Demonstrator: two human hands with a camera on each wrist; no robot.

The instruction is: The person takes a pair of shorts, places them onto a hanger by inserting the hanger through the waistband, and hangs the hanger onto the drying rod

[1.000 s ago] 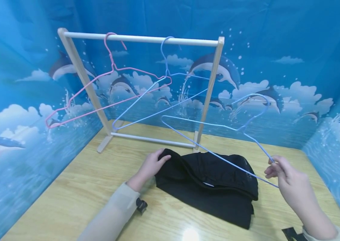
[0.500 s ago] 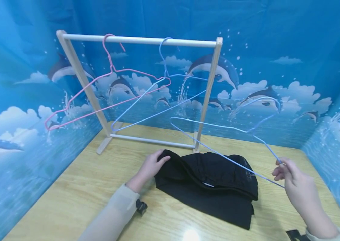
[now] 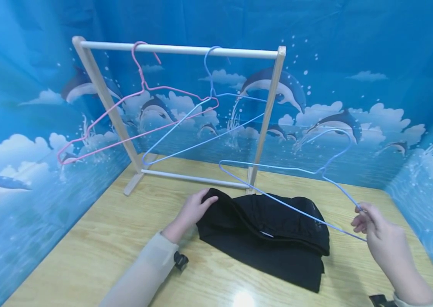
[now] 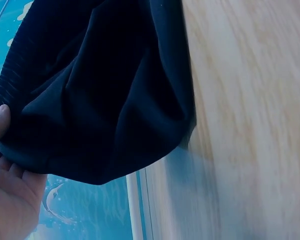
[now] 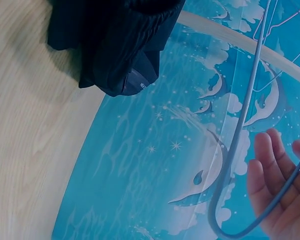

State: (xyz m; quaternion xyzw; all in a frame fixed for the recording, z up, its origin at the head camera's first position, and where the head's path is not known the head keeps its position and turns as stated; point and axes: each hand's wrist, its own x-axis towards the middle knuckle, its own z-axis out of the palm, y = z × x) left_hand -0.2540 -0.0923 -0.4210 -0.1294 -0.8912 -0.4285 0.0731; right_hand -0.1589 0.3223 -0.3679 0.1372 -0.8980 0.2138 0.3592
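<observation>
A black garment with a gathered elastic waistband [image 3: 278,251] lies on the table, its opening slightly raised at the left. My left hand [image 3: 193,209] grips that raised edge between thumb and fingers; in the left wrist view the hand [image 4: 12,190] holds the corner of the gathered waistband [image 4: 100,115]. A pale label shows inside the opening. Above the garment's right part I hold a blue wire hanger [image 3: 278,166] in my right hand [image 3: 385,238], pinched near its right end with the hook up. In the right wrist view the hanger [image 5: 235,145] passes through the fingers.
A wooden rack [image 3: 270,111] with a white top bar stands at the back of the table [image 3: 86,260]. From the bar hang a pink hanger [image 3: 124,140] and another blue hanger [image 3: 186,149]. A blue dolphin-print curtain [image 3: 354,85] surrounds the table.
My right hand has moved a little to the right and down, carrying the blue hanger with it. The left hand and the black garment have hardly moved.
</observation>
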